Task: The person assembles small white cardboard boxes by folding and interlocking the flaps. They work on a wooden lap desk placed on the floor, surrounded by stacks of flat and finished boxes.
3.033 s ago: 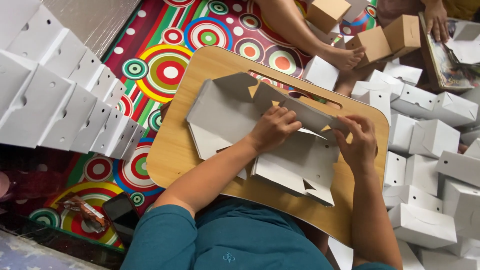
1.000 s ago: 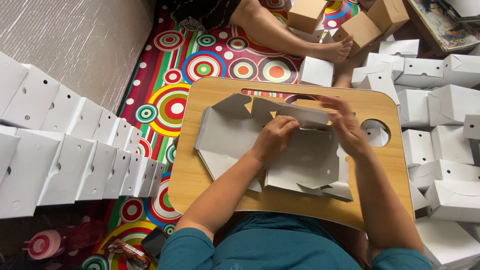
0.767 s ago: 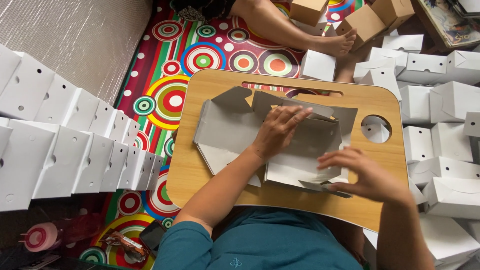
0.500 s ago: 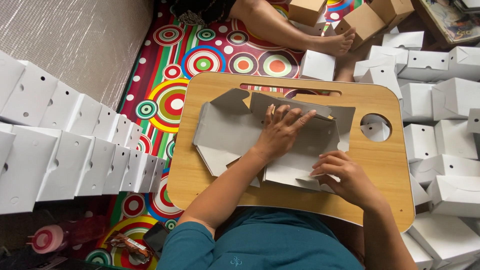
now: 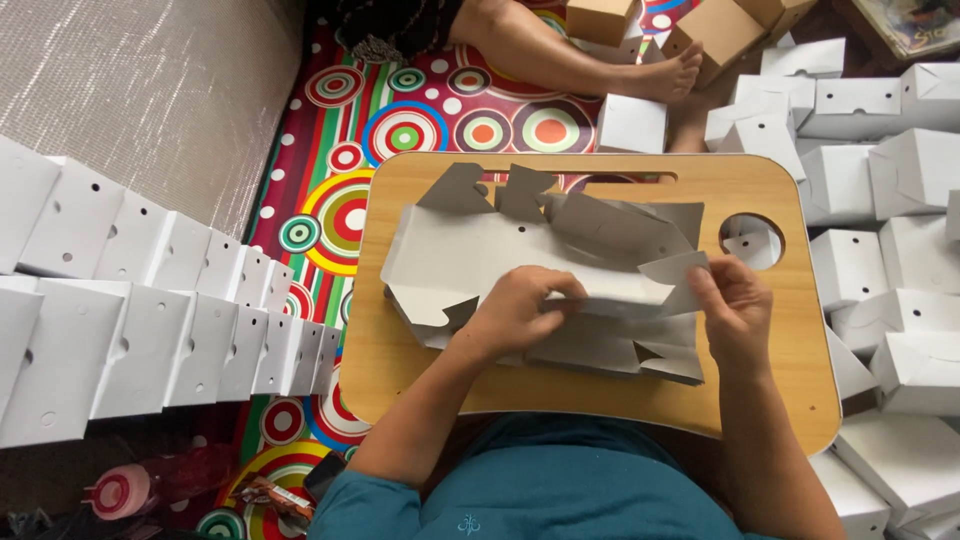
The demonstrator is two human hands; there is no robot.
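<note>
A flat grey cardboard box blank (image 5: 500, 250) lies spread across a wooden lap table (image 5: 780, 400). My left hand (image 5: 520, 312) pinches its lower edge near the middle. My right hand (image 5: 735, 310) grips a side flap at the blank's right end, lifted a little off the table. More flat grey blanks (image 5: 610, 350) are stacked underneath, their edges showing below my hands.
Folded white boxes sit in a long row (image 5: 140, 320) on the left and in a pile (image 5: 890, 200) on the right. Another person's bare leg and foot (image 5: 620, 65) rest on the colourful circle-patterned rug (image 5: 340, 210) beyond the table, next to brown boxes (image 5: 715, 30).
The top blank has been unfolded and spread wider across the table. My left hand slid down to its lower edge, and my right hand moved up to grip the right flap.
</note>
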